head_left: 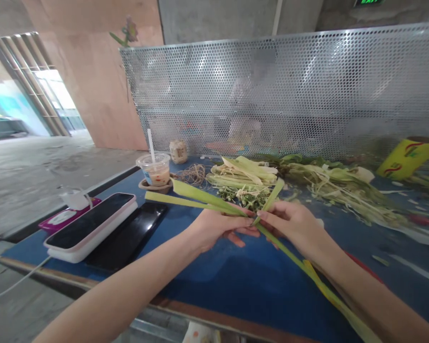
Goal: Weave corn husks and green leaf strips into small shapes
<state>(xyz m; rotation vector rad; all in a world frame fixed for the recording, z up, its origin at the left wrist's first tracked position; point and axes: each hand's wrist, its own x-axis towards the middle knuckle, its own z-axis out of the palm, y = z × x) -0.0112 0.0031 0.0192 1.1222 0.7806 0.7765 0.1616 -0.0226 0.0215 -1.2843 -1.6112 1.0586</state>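
My left hand (pixel 218 227) and my right hand (pixel 289 220) meet over the blue table (pixel 250 281), both closed on long green leaf strips (pixel 196 196). From the left hand the strips fan out to the left and up. One long strip (pixel 329 290) runs from the right hand down toward the lower right corner, yellowing near its end. A short strip (pixel 273 193) sticks up from between the hands.
A pile of pale green leaves (pixel 246 174) and trimmings (pixel 343 188) lies behind the hands. At left are a phone on a white box (pixel 93 226), a dark tray (pixel 128 238), a drink cup with straw (pixel 155 169), rubber bands (pixel 195 174), and a perforated metal screen (pixel 289 95).
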